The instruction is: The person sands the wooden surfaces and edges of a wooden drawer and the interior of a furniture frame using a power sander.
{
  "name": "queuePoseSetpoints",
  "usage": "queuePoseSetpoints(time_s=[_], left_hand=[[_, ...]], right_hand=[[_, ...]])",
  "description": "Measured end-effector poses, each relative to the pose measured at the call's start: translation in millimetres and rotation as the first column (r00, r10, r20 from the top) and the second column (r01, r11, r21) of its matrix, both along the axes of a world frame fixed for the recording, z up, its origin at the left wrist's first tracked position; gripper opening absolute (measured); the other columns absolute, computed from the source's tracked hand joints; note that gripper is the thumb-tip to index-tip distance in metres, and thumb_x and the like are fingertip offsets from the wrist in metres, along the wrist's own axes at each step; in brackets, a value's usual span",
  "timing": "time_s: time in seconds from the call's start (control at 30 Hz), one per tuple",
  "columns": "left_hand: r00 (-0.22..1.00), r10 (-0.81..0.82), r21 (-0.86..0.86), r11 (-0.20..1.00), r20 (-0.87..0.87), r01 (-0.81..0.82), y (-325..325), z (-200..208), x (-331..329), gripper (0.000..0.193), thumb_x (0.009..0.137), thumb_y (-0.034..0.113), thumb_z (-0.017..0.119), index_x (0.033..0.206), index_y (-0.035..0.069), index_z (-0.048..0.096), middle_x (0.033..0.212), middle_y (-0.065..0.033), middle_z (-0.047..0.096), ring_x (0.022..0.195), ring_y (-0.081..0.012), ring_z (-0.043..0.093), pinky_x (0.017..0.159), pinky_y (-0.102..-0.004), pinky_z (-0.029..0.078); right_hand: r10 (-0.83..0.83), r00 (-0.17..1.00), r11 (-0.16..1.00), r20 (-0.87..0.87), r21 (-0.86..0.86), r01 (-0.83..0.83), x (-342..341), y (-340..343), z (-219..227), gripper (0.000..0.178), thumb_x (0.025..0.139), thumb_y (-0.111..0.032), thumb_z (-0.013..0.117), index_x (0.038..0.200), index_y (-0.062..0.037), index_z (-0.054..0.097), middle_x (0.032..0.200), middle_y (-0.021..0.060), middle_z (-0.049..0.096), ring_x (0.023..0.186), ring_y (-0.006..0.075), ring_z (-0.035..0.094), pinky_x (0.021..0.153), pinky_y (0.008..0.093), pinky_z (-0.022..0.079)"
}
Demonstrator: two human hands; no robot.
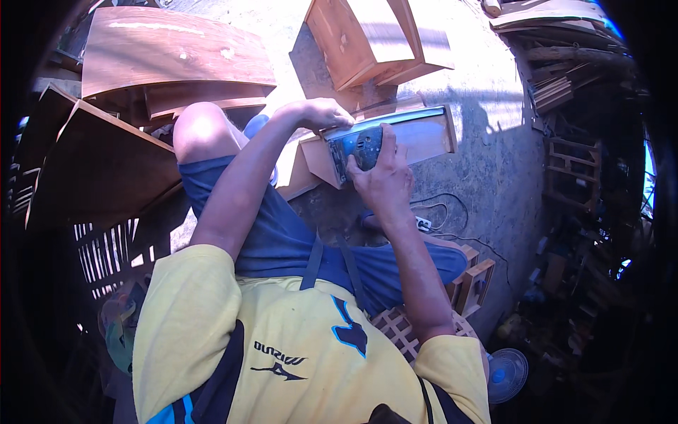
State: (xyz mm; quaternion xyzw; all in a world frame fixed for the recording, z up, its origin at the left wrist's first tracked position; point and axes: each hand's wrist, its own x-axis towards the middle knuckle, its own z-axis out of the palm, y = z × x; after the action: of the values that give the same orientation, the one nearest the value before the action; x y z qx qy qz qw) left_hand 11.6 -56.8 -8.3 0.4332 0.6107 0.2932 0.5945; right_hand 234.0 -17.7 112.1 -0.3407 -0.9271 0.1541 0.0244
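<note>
A shallow wooden drawer (426, 136) lies in front of me, tilted, with its far edge lit bright. My right hand (387, 173) is wrapped round a teal and black power sander (361, 145), which sits at the left part of the drawer. The sander's underside is hidden. My left hand (323, 114) is closed over the drawer's far left corner, close to the sander; its fingertips are partly hidden.
Wooden drawers or boxes (349, 42) stand beyond on the concrete floor (487, 169). Large curved wooden panels (169, 53) lie at left. A dark cord (462, 205) snakes across the floor at right. Stacked timber (565, 53) and a fan (507, 374) are farther right.
</note>
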Motion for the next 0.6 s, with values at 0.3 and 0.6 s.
queuePoseSetpoints(time_s=[0.3, 0.6], left_hand=[[0.945, -0.027, 0.217, 0.971, -0.325, 0.102, 1.4, -1.5, 6.8, 0.043, 0.11, 0.044, 0.058, 0.137, 0.015, 0.072, 0.123, -0.0129, 0.078, 0.107, -0.0306, 0.073, 0.094, -0.0436, 0.058], [0.908, 0.043, 0.251, 0.966, -0.416, 0.07, -2.6, 8.9, 19.0, 0.036, 0.112, 0.034, 0.048, 0.102, 0.004, 0.067, 0.092, -0.0258, 0.07, 0.086, -0.0469, 0.066, 0.085, -0.0537, 0.052]], right_hand=[[-0.012, 0.999, 1.0, -0.05, 0.018, 0.013, 17.3, -11.9, -8.5, 0.088, 0.082, -0.034, 0.087, 0.154, -0.0104, 0.043, 0.112, 0.0246, 0.061, 0.091, 0.0496, 0.072, 0.076, 0.0563, 0.061], [-0.017, 0.991, 0.998, -0.132, 0.06, 0.025, 38.4, 48.4, -9.5, 0.084, 0.084, -0.03, 0.085, 0.153, -0.0078, 0.043, 0.115, 0.0275, 0.061, 0.095, 0.0502, 0.07, 0.079, 0.0569, 0.06]])
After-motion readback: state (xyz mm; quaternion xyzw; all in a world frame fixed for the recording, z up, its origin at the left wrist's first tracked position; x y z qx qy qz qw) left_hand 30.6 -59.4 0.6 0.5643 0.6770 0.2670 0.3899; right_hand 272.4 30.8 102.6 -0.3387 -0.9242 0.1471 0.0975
